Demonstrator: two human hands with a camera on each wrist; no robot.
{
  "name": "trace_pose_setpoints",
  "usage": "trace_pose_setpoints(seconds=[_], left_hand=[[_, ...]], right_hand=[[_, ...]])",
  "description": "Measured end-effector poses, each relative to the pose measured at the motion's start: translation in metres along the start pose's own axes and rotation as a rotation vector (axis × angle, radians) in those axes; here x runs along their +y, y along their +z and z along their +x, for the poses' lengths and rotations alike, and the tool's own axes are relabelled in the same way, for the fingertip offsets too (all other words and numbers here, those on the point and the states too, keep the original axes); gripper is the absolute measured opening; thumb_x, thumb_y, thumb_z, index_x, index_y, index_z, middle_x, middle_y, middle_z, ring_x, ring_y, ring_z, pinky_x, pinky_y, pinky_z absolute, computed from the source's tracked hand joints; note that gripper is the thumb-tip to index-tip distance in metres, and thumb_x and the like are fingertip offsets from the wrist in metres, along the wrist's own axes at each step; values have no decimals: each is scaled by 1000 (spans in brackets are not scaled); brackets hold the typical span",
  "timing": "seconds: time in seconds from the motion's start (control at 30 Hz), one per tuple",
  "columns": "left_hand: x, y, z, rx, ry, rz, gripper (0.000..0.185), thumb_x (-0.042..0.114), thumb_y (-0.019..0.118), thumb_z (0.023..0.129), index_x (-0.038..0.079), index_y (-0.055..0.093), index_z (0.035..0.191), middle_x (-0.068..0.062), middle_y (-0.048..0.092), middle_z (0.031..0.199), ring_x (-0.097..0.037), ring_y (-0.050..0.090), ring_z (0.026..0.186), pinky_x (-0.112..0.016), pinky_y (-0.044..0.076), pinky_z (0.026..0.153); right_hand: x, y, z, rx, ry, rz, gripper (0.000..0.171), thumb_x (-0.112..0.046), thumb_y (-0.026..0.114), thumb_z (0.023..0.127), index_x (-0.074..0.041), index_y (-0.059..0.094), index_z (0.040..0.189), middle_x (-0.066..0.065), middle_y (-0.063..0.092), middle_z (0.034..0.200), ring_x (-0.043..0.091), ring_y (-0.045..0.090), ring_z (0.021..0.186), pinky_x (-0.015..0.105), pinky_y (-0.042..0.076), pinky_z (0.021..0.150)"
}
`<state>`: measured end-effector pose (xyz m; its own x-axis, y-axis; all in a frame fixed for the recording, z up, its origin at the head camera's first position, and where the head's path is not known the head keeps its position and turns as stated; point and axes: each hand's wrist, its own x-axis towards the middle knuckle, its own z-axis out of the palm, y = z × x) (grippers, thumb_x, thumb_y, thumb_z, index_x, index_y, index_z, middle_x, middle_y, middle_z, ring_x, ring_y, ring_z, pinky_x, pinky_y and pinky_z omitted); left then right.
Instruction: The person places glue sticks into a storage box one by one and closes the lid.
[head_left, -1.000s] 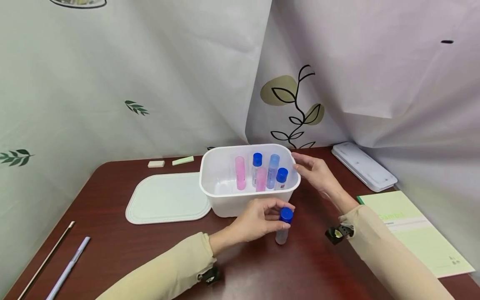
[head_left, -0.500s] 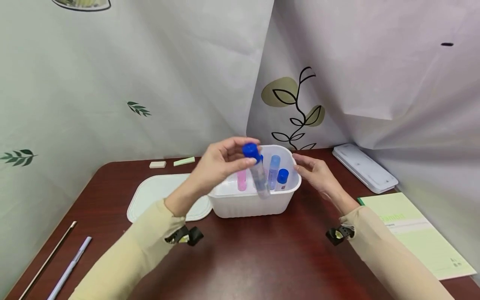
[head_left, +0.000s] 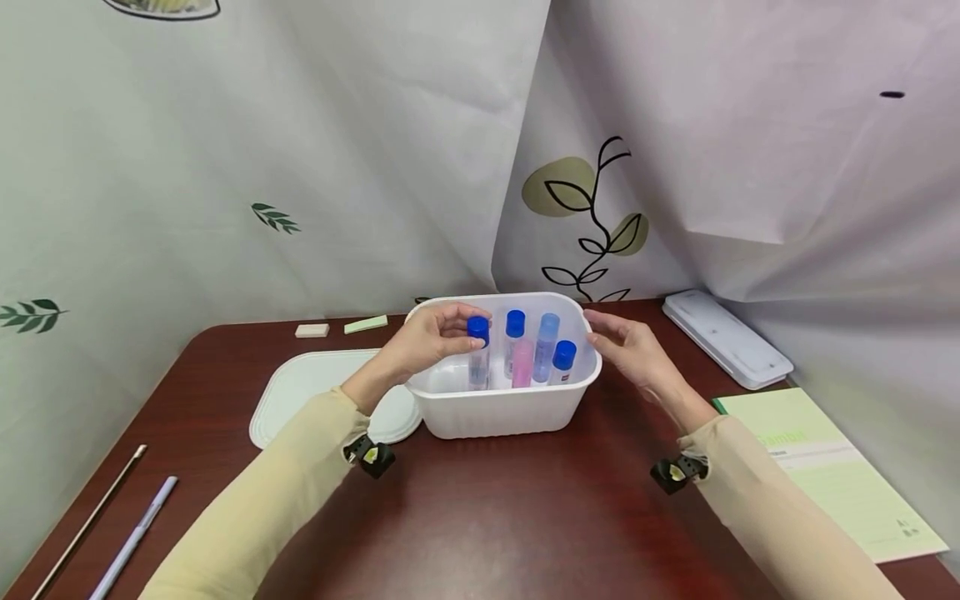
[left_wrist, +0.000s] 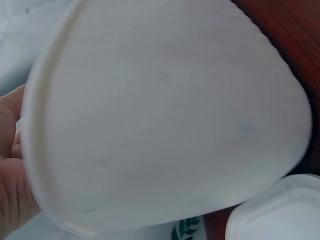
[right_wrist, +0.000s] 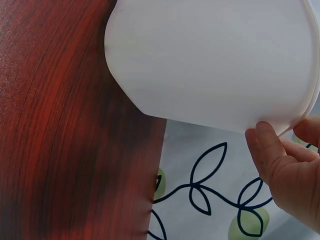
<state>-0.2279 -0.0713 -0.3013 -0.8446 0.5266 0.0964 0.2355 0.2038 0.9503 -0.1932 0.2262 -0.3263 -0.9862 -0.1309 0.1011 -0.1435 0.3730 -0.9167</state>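
Note:
My left hand (head_left: pixel 432 339) reaches over the left end of the white plastic box (head_left: pixel 495 415). Between its thumb and fingers it holds a clear glue stick (head_left: pixel 478 373) with a blue cap, upright within the box. My right hand (head_left: pixel 632 348) pinches the box's right rim; in the right wrist view, its fingers (right_wrist: pixel 265 142) lie against the outer wall. Beside the held stick stand a pink tube (head_left: pixel 522 365), a light blue tube (head_left: pixel 547 350) and two more blue-capped sticks. Another pink tube is out of sight. In the left wrist view the box wall covers most of the work.
A white lid (head_left: pixel 300 392) lies left of the box. Behind it are an eraser (head_left: pixel 312 331) and a pale green strip (head_left: pixel 366 325). Two thin rods, one a pen (head_left: pixel 135 537), lie at left. A white case (head_left: pixel 726 340) and a green notebook (head_left: pixel 832 475) lie at right.
My left hand has lifted the blue-capped glue stick off the table before the box, carried it up and left, and lowered it inside. My right hand has stayed at the rim.

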Motion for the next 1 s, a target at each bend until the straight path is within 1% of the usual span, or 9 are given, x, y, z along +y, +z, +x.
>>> trace_pose_setpoints(seconds=[0.1,0.2,0.37,0.5,0.63,0.73,0.87,0.93,1.0], left_hand=[[-6,1,3,-58,-7,30,37,-4,66,83,-8,57,119,-23,63,110,-17,63,94,-28,53,86],[-9,2,5,-101,-2,81,37,-4,67,83,-8,57,118,-25,61,114,-18,63,97,-29,52,88],[-11,5,8,-150,-8,151,34,-5,68,81,-6,61,114,-20,64,109,-22,64,97,-31,53,88],[-12,7,8,-175,-45,161,33,-6,69,80,-6,61,112,-19,65,109,-25,64,98,-32,53,88],[-12,8,7,-210,-75,160,34,-7,68,80,-9,59,113,-20,64,112,-28,63,101,-32,53,88],[-11,8,7,-219,-87,164,34,-8,67,81,-10,58,114,-22,63,112,-28,63,102,-32,53,88],[-9,8,5,-205,-92,198,34,-7,66,82,-9,58,115,-24,61,116,-29,62,104,-33,52,90],[-7,7,3,-189,-79,238,34,-6,66,82,-8,59,115,-24,60,119,-30,61,107,-33,51,92],[-4,5,1,-173,-51,277,33,-5,66,83,-8,59,115,-24,60,120,-31,60,110,-34,50,94]], right_hand=[[0,0,0,3,-5,5,45,-7,52,96,6,42,137,25,48,136,32,53,115,15,49,83],[0,0,0,5,-6,6,45,-7,52,95,6,42,137,25,48,136,32,53,115,15,49,82],[1,-1,0,5,-2,10,45,-8,52,96,6,42,137,25,47,136,33,53,116,16,50,83],[1,0,0,2,-2,13,45,-8,52,96,6,42,137,25,47,136,34,52,116,17,50,84],[0,0,0,2,-11,15,45,-7,52,96,6,42,137,25,47,136,35,52,117,17,50,85],[0,0,0,3,-13,12,45,-7,52,96,6,42,137,25,47,136,35,52,117,18,50,86],[1,0,0,-5,-13,-7,45,-9,52,96,6,42,137,25,46,137,34,52,118,21,50,88],[1,0,0,-7,-8,-10,45,-10,52,96,5,41,138,24,46,138,34,52,118,22,50,89],[2,0,0,-6,-2,-10,45,-10,52,96,5,41,138,23,46,138,33,52,118,23,50,89]])
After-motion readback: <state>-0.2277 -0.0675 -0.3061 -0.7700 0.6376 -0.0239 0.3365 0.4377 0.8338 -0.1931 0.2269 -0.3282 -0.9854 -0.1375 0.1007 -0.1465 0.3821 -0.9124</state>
